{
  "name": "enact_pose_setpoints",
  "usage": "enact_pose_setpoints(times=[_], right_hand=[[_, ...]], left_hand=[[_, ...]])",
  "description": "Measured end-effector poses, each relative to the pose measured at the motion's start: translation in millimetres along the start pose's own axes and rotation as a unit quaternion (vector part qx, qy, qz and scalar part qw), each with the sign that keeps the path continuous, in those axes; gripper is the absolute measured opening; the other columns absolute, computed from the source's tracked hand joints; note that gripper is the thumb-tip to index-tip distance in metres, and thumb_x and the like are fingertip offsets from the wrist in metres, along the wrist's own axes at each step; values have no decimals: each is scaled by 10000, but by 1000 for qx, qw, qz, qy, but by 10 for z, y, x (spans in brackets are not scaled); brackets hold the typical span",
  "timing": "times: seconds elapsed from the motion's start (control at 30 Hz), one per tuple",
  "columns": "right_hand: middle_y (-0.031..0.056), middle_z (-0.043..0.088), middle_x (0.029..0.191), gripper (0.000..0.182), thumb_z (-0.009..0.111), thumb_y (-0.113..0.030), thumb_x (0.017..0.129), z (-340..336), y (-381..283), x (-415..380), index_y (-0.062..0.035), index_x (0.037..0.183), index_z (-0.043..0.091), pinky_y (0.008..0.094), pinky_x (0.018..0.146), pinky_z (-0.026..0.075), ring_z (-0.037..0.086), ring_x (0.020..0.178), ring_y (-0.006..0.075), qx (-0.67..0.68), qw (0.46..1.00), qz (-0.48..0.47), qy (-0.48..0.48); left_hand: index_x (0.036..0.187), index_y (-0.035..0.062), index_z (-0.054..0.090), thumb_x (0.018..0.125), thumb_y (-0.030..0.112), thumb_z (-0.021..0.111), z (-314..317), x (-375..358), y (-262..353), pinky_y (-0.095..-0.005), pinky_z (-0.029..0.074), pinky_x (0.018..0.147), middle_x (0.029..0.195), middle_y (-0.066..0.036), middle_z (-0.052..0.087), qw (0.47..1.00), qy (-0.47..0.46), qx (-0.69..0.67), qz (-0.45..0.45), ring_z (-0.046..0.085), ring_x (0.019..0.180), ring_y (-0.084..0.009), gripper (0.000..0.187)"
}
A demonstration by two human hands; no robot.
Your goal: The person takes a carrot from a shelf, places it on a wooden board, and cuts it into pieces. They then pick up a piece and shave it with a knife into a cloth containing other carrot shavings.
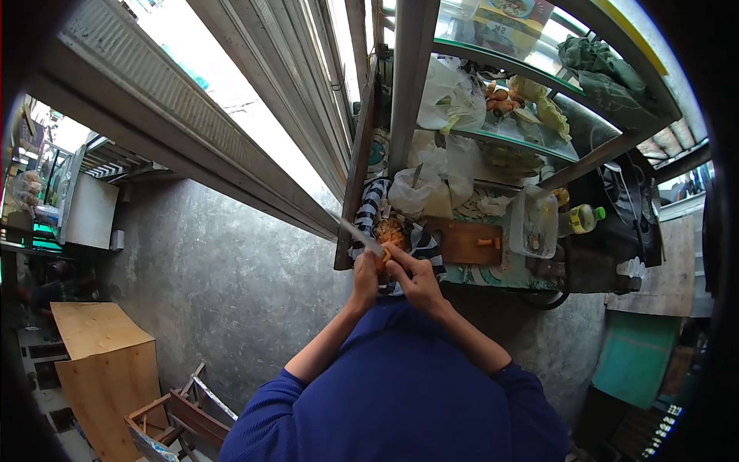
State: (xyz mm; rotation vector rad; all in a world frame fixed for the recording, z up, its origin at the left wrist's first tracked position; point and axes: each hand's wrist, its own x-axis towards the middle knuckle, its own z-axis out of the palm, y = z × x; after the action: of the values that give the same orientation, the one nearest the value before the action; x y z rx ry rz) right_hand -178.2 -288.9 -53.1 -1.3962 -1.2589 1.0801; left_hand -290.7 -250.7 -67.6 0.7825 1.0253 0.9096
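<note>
Close together at the stall's front edge, both my hands are closed. A knife [360, 236] points up and left, its blade passing over my left hand [365, 282]; its handle is hidden and appears to be in my right hand [416, 282]. Between my fingers shows a piece of carrot [386, 254], seemingly gripped by my left hand. Just beyond lies a heap of cut carrot bits [390, 231] on a black-and-white striped plastic bag [372, 202]. To the right, a wooden cutting board [456, 245] carries a short carrot piece [488, 242].
Right of the board stand a clear plastic tub [535, 223] and a green-capped bottle [586, 219]. Glass shelves [531, 142] above hold vegetables and plastic bags. A metal post [409, 92] rises beyond my hands. Wooden chairs [181, 416] are at lower left.
</note>
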Motion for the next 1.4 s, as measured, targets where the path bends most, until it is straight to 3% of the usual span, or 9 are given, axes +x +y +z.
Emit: enact_pose_setpoints(times=[0.13,0.2,0.3,0.63,0.8,0.93,1.03,1.13,1.4], right_hand=[[91,622,736,341,528,-174,862,12,77,46,-47,1178,521,225,552,425,502,601,56,25,1000,8,3],[35,599,856,357,489,-220,887,-11,198,82,-59,1206,506,206,517,401,484,579,60,163,982,88,-39],[2,558,876,396,421,-273,910,-137,178,129,-93,1261,455,184,458,345,433,527,51,231,949,182,-110],[35,485,569,486,327,-293,916,-161,208,157,-148,1373,248,169,374,297,389,404,54,187,955,184,-142],[31,529,677,396,443,-277,896,-250,477,166,-92,1245,470,210,413,356,470,460,71,128,974,187,2],[127,613,685,427,580,-383,805,-678,1200,215,-4,999,601,326,550,441,595,591,228,-101,963,48,247],[191,610,695,470,649,-411,728,-957,1558,210,20,911,606,378,629,452,602,697,340,-268,914,96,287],[211,605,720,441,667,-393,701,-1019,1765,314,19,852,616,400,644,455,584,731,380,-275,900,155,300],[188,603,678,342,655,-306,732,-916,1953,490,26,805,618,420,604,439,592,683,361,-368,861,174,304]], left_hand=[[687,121,470,910,501,299,13,26,20,-205,234,384,531,63,366,998,27,-26,-59,318,424,-37,473],[687,129,469,883,546,326,-57,51,21,-211,218,391,518,64,337,970,-14,-154,-188,291,417,-43,483],[697,132,466,862,577,346,-133,47,26,-212,205,402,511,64,308,969,-38,-147,-195,266,416,-46,489],[728,105,466,875,529,376,-349,55,-157,-209,194,420,534,73,285,996,-3,-22,-92,240,437,-38,458],[734,95,471,885,463,410,-354,79,-169,-205,217,438,542,58,310,995,-9,-22,-93,270,457,-41,402],[741,86,477,891,443,412,-299,56,-94,-200,234,454,543,46,330,998,-3,1,-65,291,467,-45,394],[743,78,480,900,427,404,-317,75,-125,-197,245,469,544,41,342,997,-14,6,-74,308,480,-45,390],[743,100,481,881,458,402,-304,96,-150,-202,247,483,541,54,332,996,-34,26,-77,313,482,-52,392],[753,75,506,906,432,374,-315,111,-219,-202,244,491,558,43,350,994,-55,27,-89,302,497,-56,410]])
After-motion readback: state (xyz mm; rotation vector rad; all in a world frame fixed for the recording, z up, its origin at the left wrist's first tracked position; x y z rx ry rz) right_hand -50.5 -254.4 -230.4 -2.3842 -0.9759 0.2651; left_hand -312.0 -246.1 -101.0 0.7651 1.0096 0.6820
